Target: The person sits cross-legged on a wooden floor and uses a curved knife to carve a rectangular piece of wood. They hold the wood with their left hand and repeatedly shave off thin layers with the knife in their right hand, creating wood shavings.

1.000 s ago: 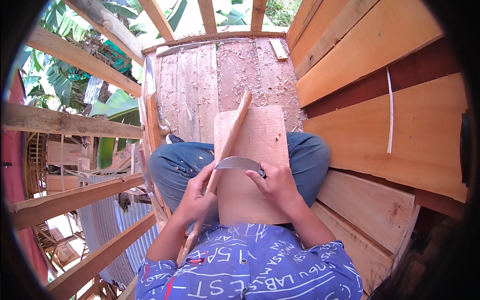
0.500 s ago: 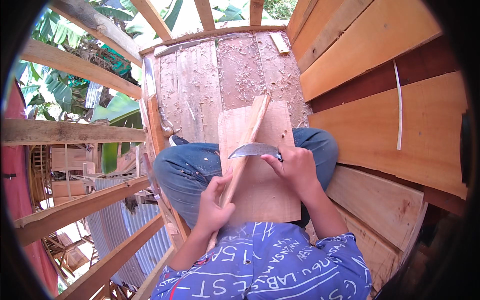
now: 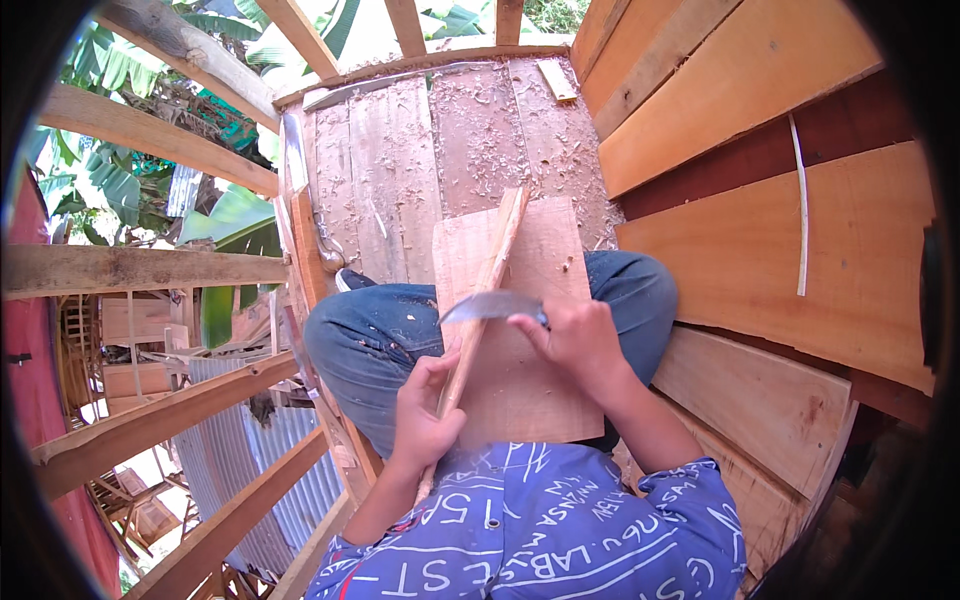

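Note:
A long narrow wooden strip slants across a flat wooden board that rests on my lap. My left hand is wrapped round the strip's lower part, thumb and fingers on either side. In my right hand is a knife with a curved blade, its handle mostly covered by my fingers. The blade lies across the strip above my left hand, its tip pointing left and slightly blurred. The strip's lower end runs down against my shirt.
Wood shavings litter the plank floor ahead. A short wood piece lies near the far edge. Slatted rails stand on my left, with banana leaves beyond. Planks line the right side, close to my right arm.
My right hand has moved the knife slightly left and down along the strip. The strip's upper end has shifted a little left. My left hand keeps its grip.

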